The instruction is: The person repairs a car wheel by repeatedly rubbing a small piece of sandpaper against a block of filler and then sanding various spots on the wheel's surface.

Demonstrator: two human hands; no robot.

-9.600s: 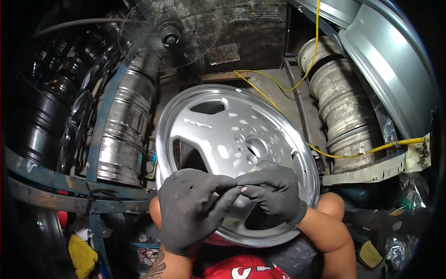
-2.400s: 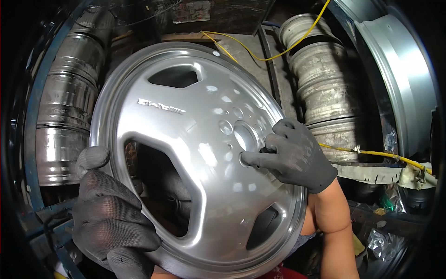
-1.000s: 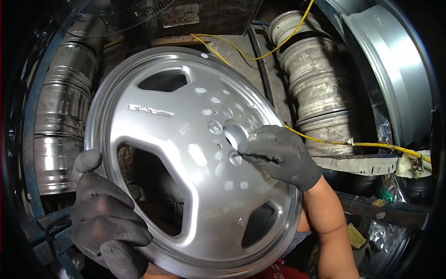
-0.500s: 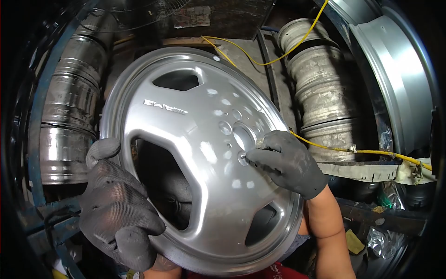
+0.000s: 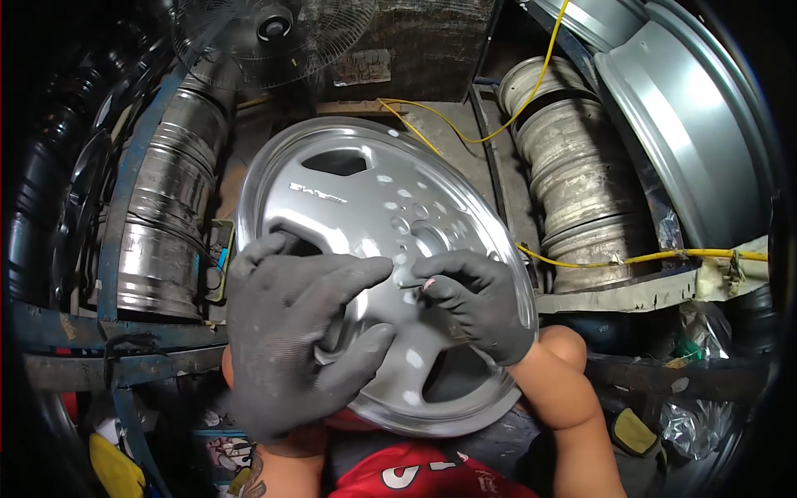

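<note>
Silver and shiny, the wheel cover [image 5: 365,207] leans on the person's lap in the middle, tipped up with its far edge highest. It has big cut-out holes and small round holes near its middle. Both hands wear dark gloves and meet in front of it. The left hand [image 5: 290,340] is open, fingers spread and curled a little, with one fingertip near the small holes. The right hand [image 5: 473,303] looks pinched, thumb to finger, maybe on something tiny; I cannot tell what. I think the step now is working at the small holes. The next move likely needs a steady cover and careful fingertips. On the left stand shiny metal rims [image 5: 162,224]. On the right are dusty rims [image 5: 573,191] and a yellow cable [image 5: 631,259]. Far off sits a fan [image 5: 274,29]
</note>
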